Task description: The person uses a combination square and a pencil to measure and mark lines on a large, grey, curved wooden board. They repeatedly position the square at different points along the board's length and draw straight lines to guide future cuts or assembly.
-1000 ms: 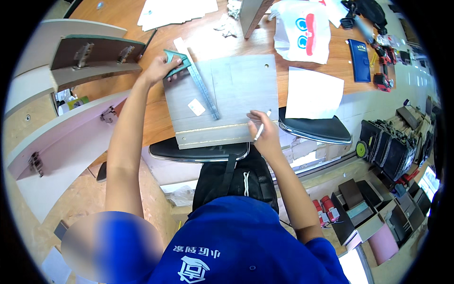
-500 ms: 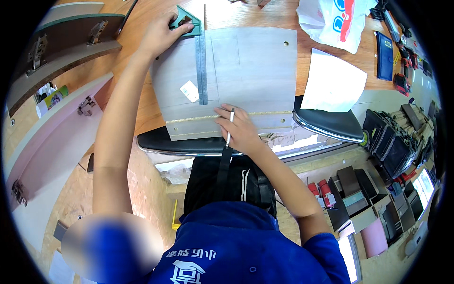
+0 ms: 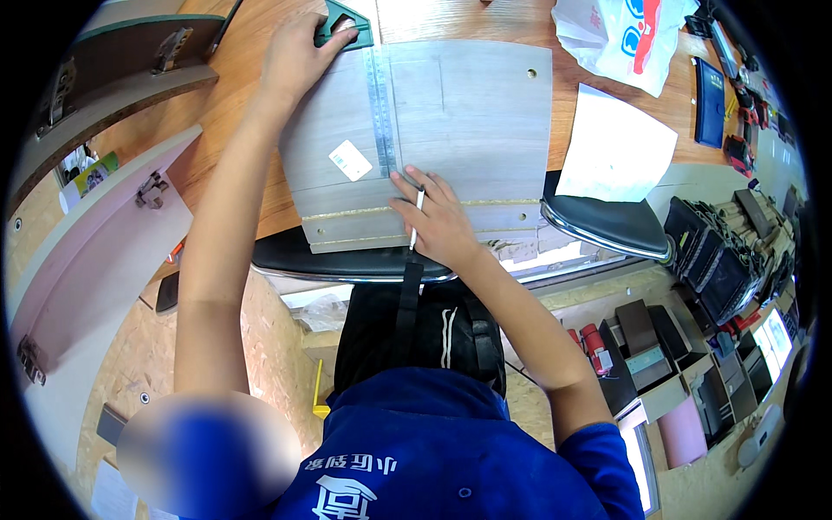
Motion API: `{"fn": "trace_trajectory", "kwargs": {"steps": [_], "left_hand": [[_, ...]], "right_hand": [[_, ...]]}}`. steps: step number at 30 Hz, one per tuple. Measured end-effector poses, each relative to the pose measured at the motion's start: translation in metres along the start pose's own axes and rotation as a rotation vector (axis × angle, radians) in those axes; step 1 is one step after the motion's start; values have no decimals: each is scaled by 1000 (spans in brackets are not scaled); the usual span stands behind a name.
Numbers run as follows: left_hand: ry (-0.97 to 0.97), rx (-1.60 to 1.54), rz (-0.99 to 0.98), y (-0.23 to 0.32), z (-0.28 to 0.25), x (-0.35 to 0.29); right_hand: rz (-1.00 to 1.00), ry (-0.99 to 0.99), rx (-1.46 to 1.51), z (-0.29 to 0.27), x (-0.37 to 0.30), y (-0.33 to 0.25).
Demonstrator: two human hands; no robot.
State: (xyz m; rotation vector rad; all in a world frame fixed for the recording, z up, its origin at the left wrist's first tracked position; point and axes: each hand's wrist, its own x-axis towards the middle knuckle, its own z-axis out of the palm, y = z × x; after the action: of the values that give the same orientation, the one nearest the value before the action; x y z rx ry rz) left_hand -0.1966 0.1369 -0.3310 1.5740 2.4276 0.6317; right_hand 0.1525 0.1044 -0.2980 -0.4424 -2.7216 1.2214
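A grey board [image 3: 485, 130] with a pencil line and a white label [image 3: 350, 160] lies before me, its near strip set off by a rough yellowish groove. At its far left edge, my left hand [image 3: 299, 56] is closed on the green handle of a try square [image 3: 381, 113], thumb on the handle. The square's steel ruler blade runs toward me across the board, beside the pencil line. My right hand [image 3: 442, 225] rests on the near part of the board, closed round a slim white pen [image 3: 418, 217]. Its fingertips are close to the blade's near end; whether they touch it I cannot tell.
Right of the board lie a white paper sheet [image 3: 615, 147], a plastic bag [image 3: 611, 43] and a blue notebook [image 3: 709, 102] on the wooden table [image 3: 247, 204]. Curved panels with hinges [image 3: 152, 191] stand at left. Black stool seats [image 3: 607, 227] sit by the table's near edge.
The try square has shifted slightly right on the board, closer to the pencil line, with my left hand on it. My right hand has moved a little away from me, up to the blade's end.
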Motion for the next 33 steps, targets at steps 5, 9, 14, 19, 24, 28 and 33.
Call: {"fn": "trace_trajectory", "kwargs": {"steps": [5, 9, 14, 19, 24, 28, 33], "left_hand": [[199, 39, 135, 11, 8, -14], [152, -15, 93, 24, 20, -37], [123, 100, 60, 42, 17, -45], [56, 135, 11, 48, 12, -46], [65, 152, 20, 44, 20, -48], [71, 149, 37, 44, 21, -49], [50, 116, 18, 46, 19, -51]], "right_hand": [[-11, -20, -22, -1, -3, 4], [-5, -27, -4, -2, -4, 5], [-36, -1, -24, 2, -5, 10], [-29, 4, -7, 1, -4, 9], [-24, 18, 24, 2, -5, 11], [-31, 23, 27, 2, -5, 11], [-37, 20, 19, 0, -5, 10]]}}
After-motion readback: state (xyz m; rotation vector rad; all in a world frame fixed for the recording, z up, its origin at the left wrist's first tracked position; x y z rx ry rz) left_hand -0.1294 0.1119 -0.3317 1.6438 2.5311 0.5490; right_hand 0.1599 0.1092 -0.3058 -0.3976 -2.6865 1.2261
